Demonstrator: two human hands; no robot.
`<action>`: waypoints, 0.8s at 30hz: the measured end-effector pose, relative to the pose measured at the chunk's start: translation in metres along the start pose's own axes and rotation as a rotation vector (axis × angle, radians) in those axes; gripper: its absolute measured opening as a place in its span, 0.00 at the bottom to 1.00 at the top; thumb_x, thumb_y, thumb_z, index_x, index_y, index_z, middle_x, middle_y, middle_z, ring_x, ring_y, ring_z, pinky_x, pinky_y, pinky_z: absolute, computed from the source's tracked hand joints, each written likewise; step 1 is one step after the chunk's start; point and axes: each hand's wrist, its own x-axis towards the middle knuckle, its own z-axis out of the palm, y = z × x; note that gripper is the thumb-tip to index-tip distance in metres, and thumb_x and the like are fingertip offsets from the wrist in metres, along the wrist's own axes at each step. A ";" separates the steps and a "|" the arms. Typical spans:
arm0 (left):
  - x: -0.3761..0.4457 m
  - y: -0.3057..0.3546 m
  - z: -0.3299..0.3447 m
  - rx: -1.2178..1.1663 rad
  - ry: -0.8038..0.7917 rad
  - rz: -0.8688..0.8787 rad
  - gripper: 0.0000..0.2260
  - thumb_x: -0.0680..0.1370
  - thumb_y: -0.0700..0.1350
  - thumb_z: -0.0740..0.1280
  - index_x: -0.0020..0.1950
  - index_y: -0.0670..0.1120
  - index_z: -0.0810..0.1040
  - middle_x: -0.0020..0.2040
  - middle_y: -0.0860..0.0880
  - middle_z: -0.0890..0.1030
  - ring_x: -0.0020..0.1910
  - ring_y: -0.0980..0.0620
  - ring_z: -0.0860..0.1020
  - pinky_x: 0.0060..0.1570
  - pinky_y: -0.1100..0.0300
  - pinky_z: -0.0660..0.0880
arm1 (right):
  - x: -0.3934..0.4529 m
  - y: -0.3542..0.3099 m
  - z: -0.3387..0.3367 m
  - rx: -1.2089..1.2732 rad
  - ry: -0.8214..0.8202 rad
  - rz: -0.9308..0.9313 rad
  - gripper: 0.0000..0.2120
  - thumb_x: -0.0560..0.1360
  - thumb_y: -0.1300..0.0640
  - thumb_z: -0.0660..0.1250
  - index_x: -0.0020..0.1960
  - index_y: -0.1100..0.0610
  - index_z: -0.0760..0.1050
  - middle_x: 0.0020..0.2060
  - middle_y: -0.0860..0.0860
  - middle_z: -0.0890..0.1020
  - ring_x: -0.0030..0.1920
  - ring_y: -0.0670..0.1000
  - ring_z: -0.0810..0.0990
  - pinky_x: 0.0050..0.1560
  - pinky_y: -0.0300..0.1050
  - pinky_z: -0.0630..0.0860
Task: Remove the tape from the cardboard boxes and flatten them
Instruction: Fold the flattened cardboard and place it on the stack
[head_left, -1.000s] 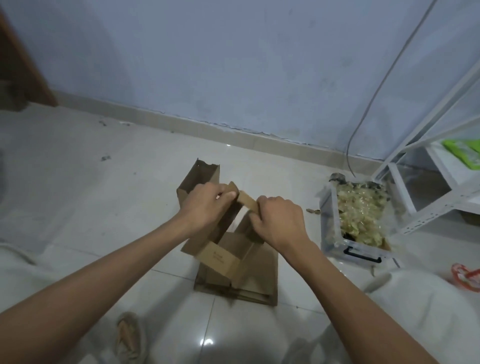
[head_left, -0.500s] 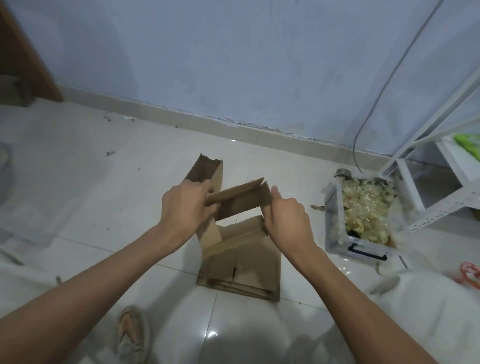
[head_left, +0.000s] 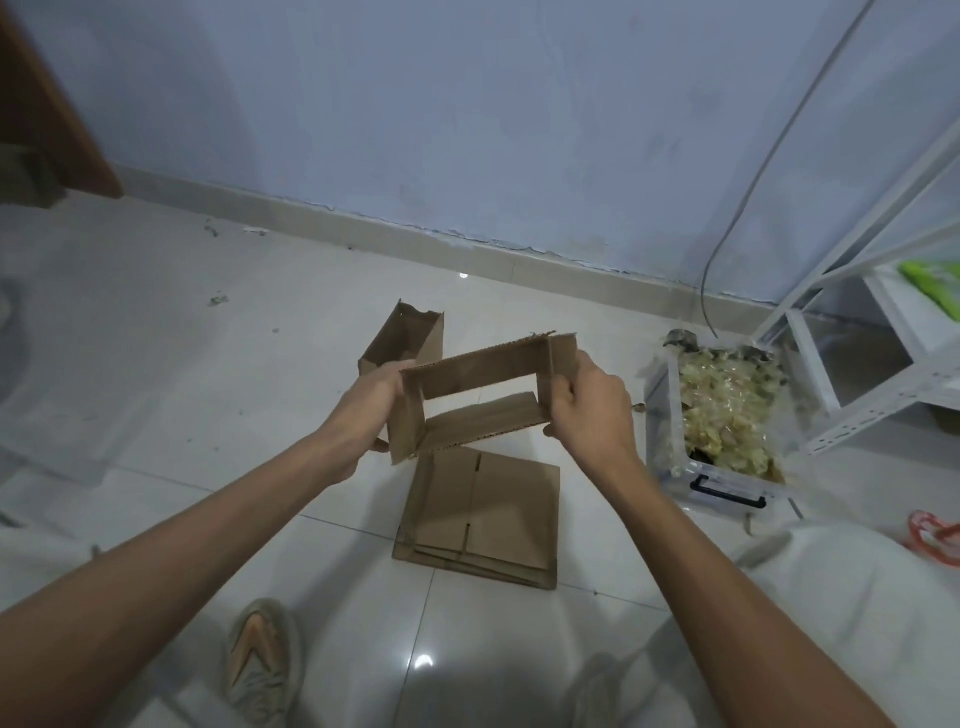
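Cardboard box (head_left: 475, 397), now an open sleeve, apparently untaped; left hand (head_left: 371, 410), right hand (head_left: 587, 410) gripping its ends above flattened stack (head_left: 483, 519).

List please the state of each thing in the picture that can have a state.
held box: opened into a hollow tube, lifted above the floor
left hand: grips the tube's left end
right hand: grips the tube's right end
flat stack: flattened, lying on the floor
far box: standing, top open
bin: no lid, full
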 end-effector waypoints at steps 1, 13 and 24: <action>-0.002 0.001 0.000 -0.058 -0.001 0.002 0.16 0.85 0.53 0.55 0.70 0.61 0.76 0.63 0.49 0.80 0.62 0.44 0.78 0.61 0.40 0.78 | 0.002 0.001 -0.003 0.038 -0.013 0.012 0.13 0.82 0.56 0.56 0.64 0.57 0.73 0.36 0.53 0.83 0.30 0.55 0.85 0.38 0.57 0.84; 0.000 0.014 -0.016 -0.252 0.065 0.058 0.21 0.85 0.65 0.52 0.65 0.63 0.81 0.62 0.54 0.81 0.57 0.48 0.78 0.48 0.51 0.75 | -0.004 -0.001 -0.014 0.748 -0.405 0.431 0.22 0.85 0.39 0.52 0.63 0.50 0.78 0.49 0.58 0.88 0.45 0.57 0.87 0.57 0.59 0.84; -0.009 0.014 -0.013 -0.201 -0.071 0.080 0.16 0.83 0.63 0.60 0.67 0.63 0.78 0.64 0.54 0.79 0.62 0.51 0.77 0.53 0.52 0.79 | 0.002 0.021 -0.001 0.831 -0.650 0.663 0.34 0.72 0.33 0.74 0.66 0.57 0.77 0.43 0.55 0.85 0.45 0.58 0.84 0.49 0.52 0.84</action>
